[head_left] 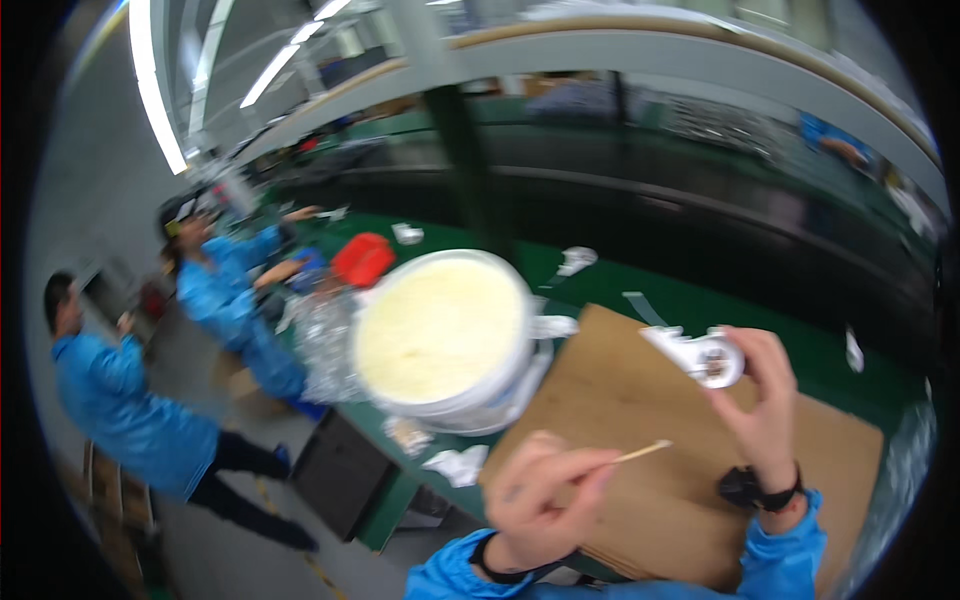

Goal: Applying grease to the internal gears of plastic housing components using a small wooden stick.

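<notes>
My left hand (545, 497) pinches a thin pale stick (642, 452) between thumb and fingertips, its tip pointing right over the cardboard sheet (640, 500). Something pale sits on that tip, too small to make out. In my right hand (765, 395) is a white plastic part (678, 348) with a round, cup-like end. Brownish detail shows inside the cup, blurred. Stick and part are apart. Left of the cardboard stands a large white bucket (445, 330), filled nearly to the rim with a pale yellow, cream-like substance.
Several white pieces, one a part like mine (577, 261), lie on the green bench (800, 340). A red container (363, 260) and clear plastic bags (328, 345) sit beyond the bucket. A dark conveyor (640, 200) runs behind. Two people in blue (130, 410) are at left.
</notes>
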Available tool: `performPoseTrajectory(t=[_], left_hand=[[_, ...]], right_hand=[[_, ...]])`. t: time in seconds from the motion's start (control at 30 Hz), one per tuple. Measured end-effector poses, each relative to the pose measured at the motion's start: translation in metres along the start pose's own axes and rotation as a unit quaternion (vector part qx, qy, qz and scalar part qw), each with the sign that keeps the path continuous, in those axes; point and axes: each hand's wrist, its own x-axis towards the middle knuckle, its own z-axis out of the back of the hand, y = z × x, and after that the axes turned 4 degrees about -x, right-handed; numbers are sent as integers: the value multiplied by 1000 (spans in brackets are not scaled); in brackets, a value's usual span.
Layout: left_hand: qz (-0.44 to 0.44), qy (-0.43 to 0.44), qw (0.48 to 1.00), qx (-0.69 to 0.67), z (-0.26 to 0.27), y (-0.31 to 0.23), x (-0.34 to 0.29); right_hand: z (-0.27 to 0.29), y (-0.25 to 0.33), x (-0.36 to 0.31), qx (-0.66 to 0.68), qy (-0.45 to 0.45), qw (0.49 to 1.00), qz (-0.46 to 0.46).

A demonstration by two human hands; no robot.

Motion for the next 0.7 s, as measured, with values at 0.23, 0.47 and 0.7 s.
performPoseTrajectory(t=[0.23, 0.47, 0.7], left_hand=[[20, 33, 997, -68, -26, -4, -5], [34, 100, 994, -7, -29, -19, -4], [37, 106, 994, -3, -35, -20, -6]], right_hand=[[33, 25, -26, -5, -9, 997, 72], [34, 27, -39, 37, 2, 994, 100], [32, 29, -41, 43, 0, 994, 104]])
